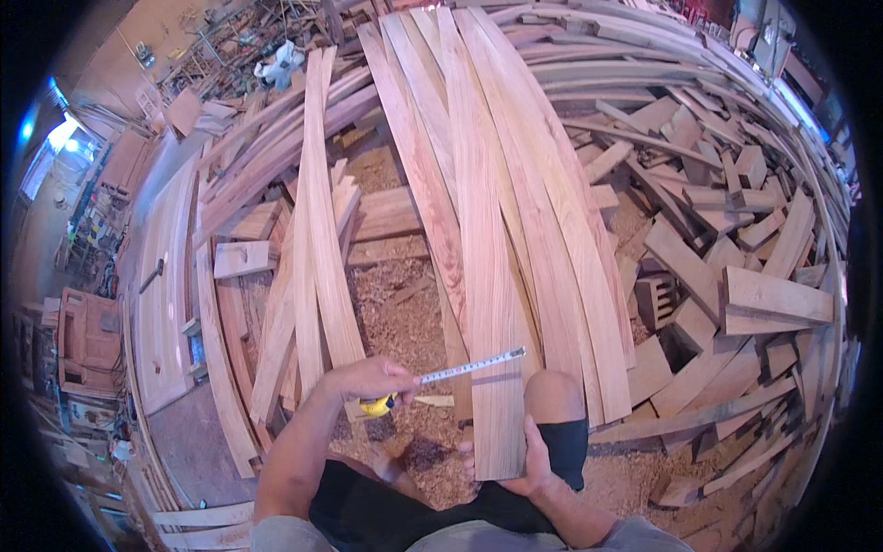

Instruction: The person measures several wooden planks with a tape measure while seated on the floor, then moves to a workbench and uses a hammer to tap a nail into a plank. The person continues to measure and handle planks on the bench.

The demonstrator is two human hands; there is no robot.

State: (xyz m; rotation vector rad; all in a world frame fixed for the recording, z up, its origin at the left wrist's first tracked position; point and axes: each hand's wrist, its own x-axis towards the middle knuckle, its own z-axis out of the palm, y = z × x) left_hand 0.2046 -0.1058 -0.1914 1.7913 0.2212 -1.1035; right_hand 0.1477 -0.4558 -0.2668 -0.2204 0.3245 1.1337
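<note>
A yellow tape measure [377, 405] is in my left hand [372, 377], whose fingers are closed around it and near the start of its drawn-out blade. The white blade [464, 368] runs to the right across a long pale-reddish plank [498, 405], its tip reaching past the plank's right edge. My right hand [532, 465] grips the near end of that plank, thumb along its right edge and fingertips showing at its left. The plank's near end is raised over my lap beside my bent knee [556, 397]; it stretches away onto other boards.
Several long boards [543, 221] fan out ahead. Offcuts and blocks [690, 248] lie in a heap at the right. Narrow planks [317, 230] lean at the left, near a panel with a hammer [153, 275] on it. Wood shavings [395, 313] cover the ground.
</note>
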